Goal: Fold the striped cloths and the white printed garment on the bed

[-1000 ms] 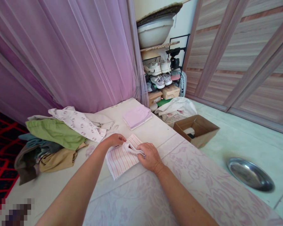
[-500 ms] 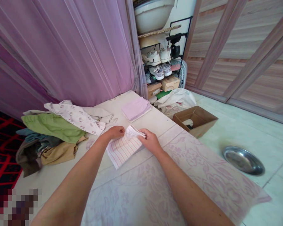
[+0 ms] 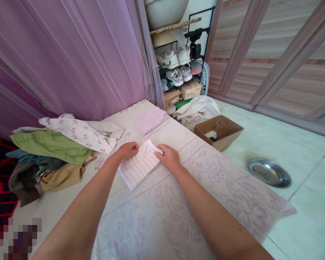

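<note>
A white cloth with orange-pink stripes (image 3: 139,166) lies folded in front of me on the bed. My left hand (image 3: 128,150) has its fingers closed at the cloth's upper left edge. At the right corner, my right hand (image 3: 168,156) grips the cloth between thumb and fingers. Just beyond it rests a folded lilac cloth (image 3: 151,119) with a white layer under it. To the left is a heap of clothes: a white printed garment (image 3: 78,131) on top, a green garment (image 3: 50,144), and a tan garment (image 3: 62,177) lower down.
The bed sheet (image 3: 206,180) has a lilac floral pattern. Purple curtains (image 3: 83,57) hang along the far side. On the floor at right are an open cardboard box (image 3: 224,135), a metal basin (image 3: 269,172) and a white plastic bag (image 3: 200,108). A shoe rack (image 3: 203,47) stands behind.
The view has shifted slightly, so the surroundings sit a little further left and higher. The striped cloth's upper edge now lies flatter and straighter between my hands.
</note>
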Demonstrator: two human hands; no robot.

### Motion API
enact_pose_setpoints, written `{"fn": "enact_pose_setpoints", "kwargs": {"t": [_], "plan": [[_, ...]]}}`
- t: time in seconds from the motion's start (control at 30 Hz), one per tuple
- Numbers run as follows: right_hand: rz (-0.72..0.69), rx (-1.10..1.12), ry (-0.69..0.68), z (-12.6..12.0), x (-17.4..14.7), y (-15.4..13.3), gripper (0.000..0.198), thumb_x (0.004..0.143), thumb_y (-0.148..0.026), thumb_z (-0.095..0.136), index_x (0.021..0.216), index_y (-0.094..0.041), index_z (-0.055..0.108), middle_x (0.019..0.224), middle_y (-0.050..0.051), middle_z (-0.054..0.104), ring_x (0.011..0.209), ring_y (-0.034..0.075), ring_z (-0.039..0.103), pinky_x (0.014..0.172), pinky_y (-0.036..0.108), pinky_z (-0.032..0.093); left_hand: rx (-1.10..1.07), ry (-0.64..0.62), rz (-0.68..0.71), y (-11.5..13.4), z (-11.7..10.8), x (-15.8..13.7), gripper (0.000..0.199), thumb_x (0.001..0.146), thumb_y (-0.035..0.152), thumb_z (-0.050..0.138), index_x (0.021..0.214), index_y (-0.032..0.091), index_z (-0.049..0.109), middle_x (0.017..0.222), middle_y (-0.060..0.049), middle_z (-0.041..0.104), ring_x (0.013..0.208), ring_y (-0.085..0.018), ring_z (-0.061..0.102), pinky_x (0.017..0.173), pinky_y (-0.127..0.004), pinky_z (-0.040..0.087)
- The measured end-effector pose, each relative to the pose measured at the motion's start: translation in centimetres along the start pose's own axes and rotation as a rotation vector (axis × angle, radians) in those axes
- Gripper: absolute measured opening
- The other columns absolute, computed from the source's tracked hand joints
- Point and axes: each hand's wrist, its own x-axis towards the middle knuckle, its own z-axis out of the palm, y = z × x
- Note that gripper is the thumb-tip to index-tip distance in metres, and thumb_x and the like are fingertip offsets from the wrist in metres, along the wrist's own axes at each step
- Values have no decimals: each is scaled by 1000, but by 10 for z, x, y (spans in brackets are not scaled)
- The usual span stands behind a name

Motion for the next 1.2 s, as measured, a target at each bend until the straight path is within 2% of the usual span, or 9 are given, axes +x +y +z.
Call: {"fn": "enact_pose_setpoints", "kwargs": {"t": [0.17,0.27,0.33,0.43,0.53,0.67,0.87,1.03,1.2], "plan": [[-10,-78,-23,2,2,2,28,86,-34,55,110,-24,66,103,4,69,88,17,62,76,25,42,-22,98,-24,4,4,-13,24,84,32,47,96,19,64,91,-3,70,83,-17,63,73,-25,46],[-11,-122,-22,2,3,0,29,90,-36,49,110,-24,67,102,5,70,89,18,62,76,26,41,-24,358,30,10,17,-34,36,92,34,36,114,19,60,118,-8,65,106,-20,59,94,-32,44],[-13,-151,-15,3,4,-1,29,92,-38,48,108,-24,67,101,6,70,89,19,62,76,27,41,3,464,182,11,30,-51,37,92,36,38,115,21,62,123,-8,63,117,-22,55,104,-36,39],[-5,-196,-6,4,4,-2,30,92,-40,47,105,-23,68,99,7,70,88,19,63,75,27,41,10,439,250,8,49,-67,36,91,37,42,117,22,63,125,-8,62,118,-22,54,106,-37,38],[7,-211,1,5,3,-3,31,93,-40,46,105,-23,69,99,7,69,87,19,63,74,27,41,-57,431,86,4,54,-67,37,89,36,44,118,20,61,120,-8,64,112,-22,57,101,-34,42],[11,-191,2,4,3,-2,32,94,-41,45,107,-24,68,101,7,69,88,18,62,76,27,41,-89,362,-103,5,44,-59,25,86,36,48,98,21,64,99,-3,69,92,-19,62,84,-28,46],[51,-215,-21,2,6,-4,33,93,-43,46,106,-24,69,101,7,69,88,19,63,76,27,42,-85,348,-229,14,39,-58,19,89,36,44,90,23,58,84,1,67,78,-17,61,68,-25,41],[49,-233,-13,3,6,-4,33,92,-44,47,105,-25,70,100,7,70,88,19,64,74,28,42,-39,395,-198,15,46,-59,21,90,35,43,94,22,59,88,-3,68,84,-20,62,73,-28,44],[45,-230,-14,3,7,-2,33,92,-44,47,105,-25,70,100,7,70,88,19,64,74,27,42,107,588,7,19,56,-72,36,91,32,43,122,17,56,127,-13,59,120,-27,51,102,-39,37]]}}
